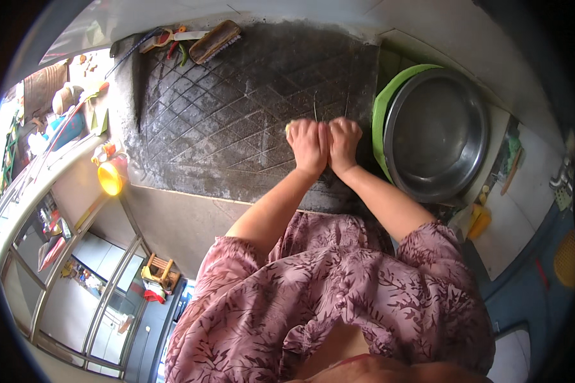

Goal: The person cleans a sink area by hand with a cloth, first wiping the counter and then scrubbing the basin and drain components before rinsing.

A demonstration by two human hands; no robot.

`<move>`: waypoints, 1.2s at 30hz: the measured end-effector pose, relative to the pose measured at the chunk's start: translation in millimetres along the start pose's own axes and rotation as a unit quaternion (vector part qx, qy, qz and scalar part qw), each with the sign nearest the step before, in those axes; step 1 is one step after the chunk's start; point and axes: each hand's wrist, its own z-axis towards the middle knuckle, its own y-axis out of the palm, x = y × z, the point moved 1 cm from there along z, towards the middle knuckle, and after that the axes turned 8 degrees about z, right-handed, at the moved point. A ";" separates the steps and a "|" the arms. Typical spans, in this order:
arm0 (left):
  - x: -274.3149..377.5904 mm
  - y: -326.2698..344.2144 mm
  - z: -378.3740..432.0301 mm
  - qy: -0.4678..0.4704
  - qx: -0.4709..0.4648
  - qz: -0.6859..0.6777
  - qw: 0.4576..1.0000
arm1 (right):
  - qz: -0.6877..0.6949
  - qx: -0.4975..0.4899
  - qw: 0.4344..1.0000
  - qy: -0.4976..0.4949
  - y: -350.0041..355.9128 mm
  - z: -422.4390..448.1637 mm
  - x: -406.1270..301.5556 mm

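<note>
My left hand (309, 146) and my right hand (343, 145) are pressed side by side, fingers curled into fists, above a dark slab (211, 139) scored with diagonal grooves. A small pale bit (288, 128) pokes out at the outer side of my left hand; the rest of it is hidden in the fist. The backs of the fingers hide whatever my right hand may hold. Just beyond the fists, a thin light line (315, 103) shows against the slab; I cannot tell what it is. Close on the right stands a wide metal basin (436, 136).
A green tub (379, 127) rims the basin's left side. At the slab's far left lie a wooden scrubbing brush (215, 42), a pale-bladed knife (191, 35) and a curved green piece (182, 55). A yellow container (110, 179) stands by the slab's left edge.
</note>
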 end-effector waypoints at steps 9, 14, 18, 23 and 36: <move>-5.2 18.1 74.9 0.032 0.063 0.050 0.996 | -0.077 0.067 0.993 -0.057 10.4 78.3 8.3; -6.9 6.6 -0.5 0.066 -0.002 -0.011 0.998 | -0.021 0.002 1.000 -0.015 8.2 -2.4 9.3; -4.8 21.7 116.1 0.154 0.082 0.030 0.984 | -0.063 0.087 0.991 -0.076 10.5 107.9 10.6; -0.8 15.8 58.7 -0.010 0.030 -0.014 0.999 | -0.014 0.070 0.997 0.007 5.9 52.8 5.7; -5.7 16.6 64.3 0.023 0.041 0.014 0.999 | 0.003 0.108 0.994 -0.029 -2.3 63.1 -7.7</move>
